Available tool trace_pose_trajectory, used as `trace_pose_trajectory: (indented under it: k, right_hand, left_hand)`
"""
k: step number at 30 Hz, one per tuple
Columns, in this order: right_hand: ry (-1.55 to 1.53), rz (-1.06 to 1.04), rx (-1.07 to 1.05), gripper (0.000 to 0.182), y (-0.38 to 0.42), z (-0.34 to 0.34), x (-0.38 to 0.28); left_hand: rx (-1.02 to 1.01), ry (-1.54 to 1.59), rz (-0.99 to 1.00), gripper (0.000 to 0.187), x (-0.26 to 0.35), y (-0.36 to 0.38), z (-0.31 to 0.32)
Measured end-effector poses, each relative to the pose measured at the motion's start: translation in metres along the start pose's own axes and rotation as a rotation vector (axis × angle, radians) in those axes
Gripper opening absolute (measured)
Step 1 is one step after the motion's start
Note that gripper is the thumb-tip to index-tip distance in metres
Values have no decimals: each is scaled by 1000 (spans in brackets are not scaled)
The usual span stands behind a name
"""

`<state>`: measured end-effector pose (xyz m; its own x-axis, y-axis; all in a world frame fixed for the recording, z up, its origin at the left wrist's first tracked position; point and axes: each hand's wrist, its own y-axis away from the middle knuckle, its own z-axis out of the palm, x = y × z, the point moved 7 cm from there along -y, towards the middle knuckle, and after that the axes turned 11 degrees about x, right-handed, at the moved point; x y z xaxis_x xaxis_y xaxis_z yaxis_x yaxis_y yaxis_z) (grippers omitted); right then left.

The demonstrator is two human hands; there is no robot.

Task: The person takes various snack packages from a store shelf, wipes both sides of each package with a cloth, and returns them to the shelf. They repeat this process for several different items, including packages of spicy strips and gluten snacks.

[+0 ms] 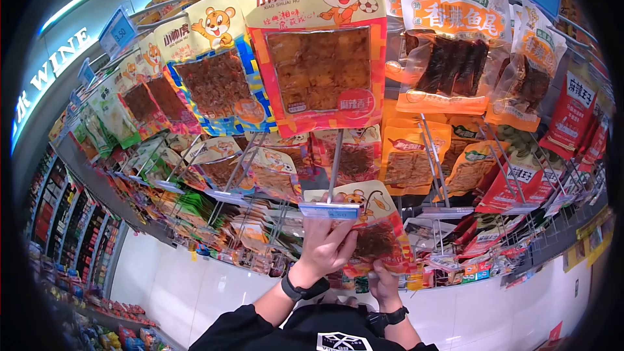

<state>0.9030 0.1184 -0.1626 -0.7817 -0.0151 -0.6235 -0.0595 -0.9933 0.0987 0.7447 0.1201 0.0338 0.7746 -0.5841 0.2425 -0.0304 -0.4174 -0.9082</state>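
A snack bag with a cream top, a tiger cartoon and a red-and-yellow checked border hangs tilted at the end of a metal hook. My left hand is closed at the hook's front end, its fingers around the blue-and-white price tag and beside the bag's upper left edge. Some of its fingertips are hidden behind the tag. Lower down, my right hand pinches the bag's bottom edge, thumb in front. Both wrists wear black bands.
Larger tiger-cartoon bags hang just above, alongside fish-tail snack packs. Orange packs and red packs hang to the right. Bare metal hooks stick out toward me. Bottle shelves stand at far left over a white floor.
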Motion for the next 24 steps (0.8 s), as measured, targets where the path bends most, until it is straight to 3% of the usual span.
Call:
trace_pose_trajectory:
  k: [7,9,12,17,24]
  right_hand:
    - [-4,83,-31,55,-8,7,4]
    - [352,30,-57,51,-11,8,1]
    - [491,96,-135,48,-14,32,-5]
    - [817,-23,-213,30,-25,22,-11]
    - [954,-307,-143,36,-29,14,-56]
  left_hand:
    - [-117,-24,-23,46,-6,-8,17]
    - [-143,-40,-53,47,-9,-15,21]
    - [-235,-144,-89,48,-18,-21,33]
    - [-170,-202,-87,56,-30,-29,49]
    - [-175,-119,-156,66,-41,-46,78]
